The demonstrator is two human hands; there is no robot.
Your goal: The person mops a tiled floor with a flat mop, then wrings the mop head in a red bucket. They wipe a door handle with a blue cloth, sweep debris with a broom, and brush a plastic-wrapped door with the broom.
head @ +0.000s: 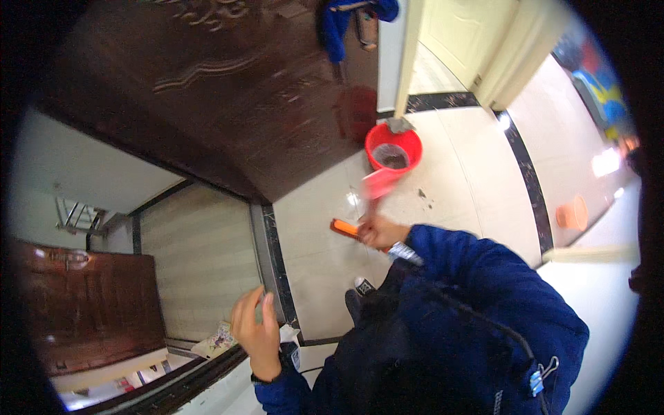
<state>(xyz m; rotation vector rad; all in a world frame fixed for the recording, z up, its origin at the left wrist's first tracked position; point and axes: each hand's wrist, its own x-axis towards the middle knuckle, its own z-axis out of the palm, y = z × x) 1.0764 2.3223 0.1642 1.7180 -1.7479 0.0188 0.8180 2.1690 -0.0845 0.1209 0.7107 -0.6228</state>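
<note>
My right hand (pixel 383 232) grips an orange-handled tool (pixel 344 227), which looks like a small brush with dark red bristles. A blurred red and pink tool (pixel 380 184), perhaps a small dustpan or scoop, extends from the same hand. Its wide end overlaps the near rim of a red plastic bucket (pixel 415 147). The bucket has dark contents and a grey rag (pixel 400 125) over its far rim. At the lower left, my left hand (pixel 257 324) is raised, empty, fingers apart, near the doorway's edge.
A brown panelled door (pixel 223 93) stands open, a blue cloth (pixel 336 36) hanging at its handle. Dark crumbs (pixel 422 194) lie on the tiled floor (pixel 316 264). A dark threshold (pixel 278 259) borders the doorway. An orange bin (pixel 572 213) stands at the right.
</note>
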